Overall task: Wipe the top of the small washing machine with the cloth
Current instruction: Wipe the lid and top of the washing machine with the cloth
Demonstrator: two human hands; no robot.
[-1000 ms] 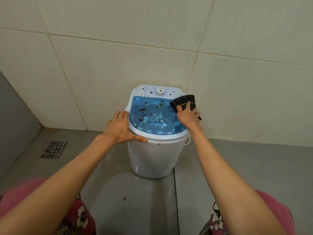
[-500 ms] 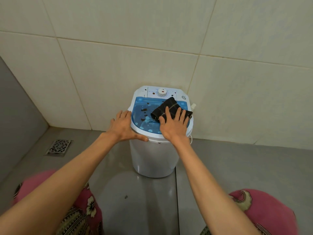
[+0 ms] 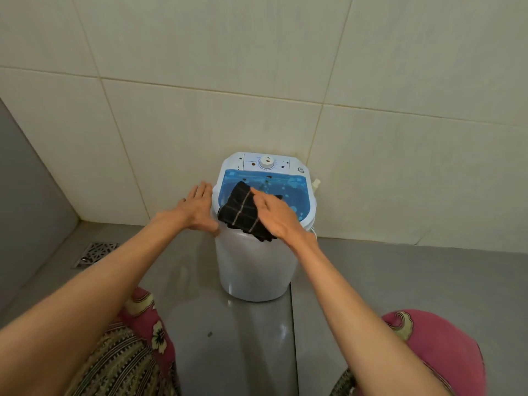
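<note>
Head view. The washer (image 3: pixel 257 252) stands on the floor (image 3: pixel 400 281) against the tiled wall (image 3: pixel 257 95), its blue lid (image 3: pixel 294 192) facing up. My right hand (image 3: pixel 278 217) lies flat on the dark cloth (image 3: pixel 243 214), fingers (image 3: pixel 257 197) stretched out and pressing down, not curled round the fabric. The cloth sits on the near left part of the lid and overhangs the front rim. My left hand (image 3: pixel 198 208) rests open against the washer's left rim, fingers spread, grasping nothing, bracing the body.

Findings, as judgement:
- The cloth is held by palm pressure alone. A stroke toward me could carry it over the front rim and drop it on the floor.
- Dark specks remain on the far part of the lid and on the white panel beside the dial (image 3: pixel 267 162). A flat hand may smear them rather than lift them, and may miss the panel altogether.
- A stroke reaching the panel could catch and turn the dial.
- The washer looks light. A hard sideways push, if my left hand slackens, could shift it or tip it.
</note>
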